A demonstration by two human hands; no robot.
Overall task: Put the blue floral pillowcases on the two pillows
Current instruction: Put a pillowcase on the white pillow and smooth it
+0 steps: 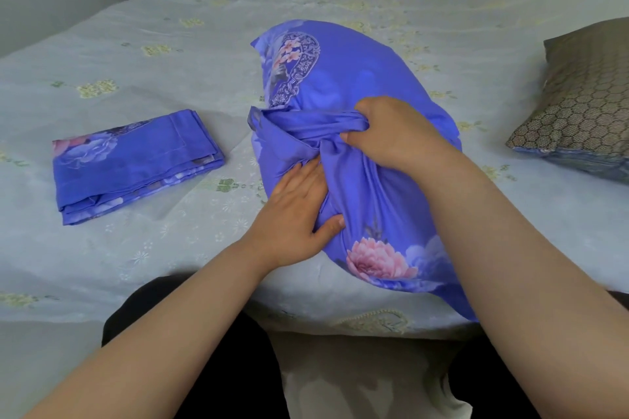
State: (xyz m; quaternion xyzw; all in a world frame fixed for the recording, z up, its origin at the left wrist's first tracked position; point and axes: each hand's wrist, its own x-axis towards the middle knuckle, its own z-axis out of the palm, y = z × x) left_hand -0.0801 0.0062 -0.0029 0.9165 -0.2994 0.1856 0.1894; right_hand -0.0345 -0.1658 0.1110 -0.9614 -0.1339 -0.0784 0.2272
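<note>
Both forearms reach over the bed (143,54) edge to the cased pillow (357,85) at its middle: left hand (292,214) pressing flat, right hand (388,136) clenching the bunched flap (306,122), which probably needs tucking before the folded pillowcase (136,160) left of it dresses the bare pillow (585,92).

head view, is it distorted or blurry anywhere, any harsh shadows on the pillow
Head view: wide-angle bending curves the bed edges; soft even light, no harsh shadows or glare on the blue floral pillowcase; right hand and left hand are fairly sharp, while the far background looks softer.
</note>
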